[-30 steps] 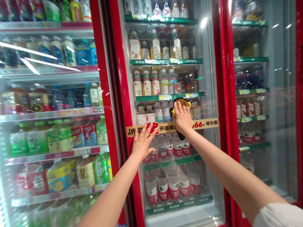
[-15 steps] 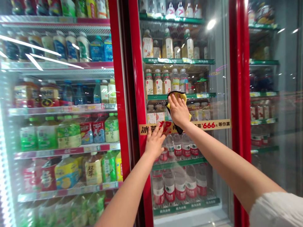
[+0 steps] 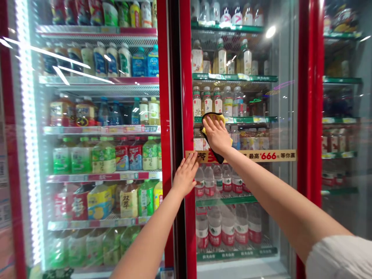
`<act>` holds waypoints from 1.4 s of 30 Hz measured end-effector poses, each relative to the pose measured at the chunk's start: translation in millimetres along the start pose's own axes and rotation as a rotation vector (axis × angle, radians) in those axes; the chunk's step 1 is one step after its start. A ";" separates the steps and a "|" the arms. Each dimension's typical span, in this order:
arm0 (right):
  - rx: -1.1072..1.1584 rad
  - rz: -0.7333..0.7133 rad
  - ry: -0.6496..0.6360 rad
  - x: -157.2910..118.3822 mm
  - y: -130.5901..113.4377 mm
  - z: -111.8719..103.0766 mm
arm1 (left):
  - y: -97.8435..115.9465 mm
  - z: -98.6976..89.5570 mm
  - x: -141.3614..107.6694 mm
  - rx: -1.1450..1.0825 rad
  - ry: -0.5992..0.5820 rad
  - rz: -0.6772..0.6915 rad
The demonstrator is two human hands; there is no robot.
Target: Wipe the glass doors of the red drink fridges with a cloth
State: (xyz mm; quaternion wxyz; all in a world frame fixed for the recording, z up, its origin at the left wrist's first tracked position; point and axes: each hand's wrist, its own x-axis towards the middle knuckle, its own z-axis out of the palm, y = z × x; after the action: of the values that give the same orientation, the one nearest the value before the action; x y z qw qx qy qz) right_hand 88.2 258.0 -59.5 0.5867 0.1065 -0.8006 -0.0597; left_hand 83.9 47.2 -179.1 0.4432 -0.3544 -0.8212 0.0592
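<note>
Yellow-and-black cloth [image 3: 219,157] lies against the glass door [image 3: 286,128] beneath the right hand [image 3: 217,135], spread flat over it, while the left hand [image 3: 185,174], likewise unclenched, is lower left by the red frame [image 3: 190,221].

OBSTRUCTED AND CROPPED ITEMS

Cloth [image 3: 215,151]: centre covered by right hand [image 3: 216,133], palm side hidden. Promotional strip [image 3: 270,156]: left part obstructed by cloth and left hand [image 3: 185,174]. Left forearm [image 3: 145,240] cut off at bottom edge; right sleeve [image 3: 337,257] at right edge. Some top-row bottles [image 3: 96,13]: upper parts cropped. Shelf price labels [image 3: 259,119]: too small to read.
</note>
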 end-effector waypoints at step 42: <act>0.116 -0.207 0.036 74.8 -12.9 -18.8 | 2.4 16.9 -16.2 -0.040 0.061 -0.132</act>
State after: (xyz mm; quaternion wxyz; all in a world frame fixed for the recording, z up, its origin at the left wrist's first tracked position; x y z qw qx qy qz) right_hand 85.8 228.0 12.7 0.5844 0.2235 -0.7767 -0.0719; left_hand 77.9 42.4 -201.3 0.4638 -0.3101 -0.8299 0.0025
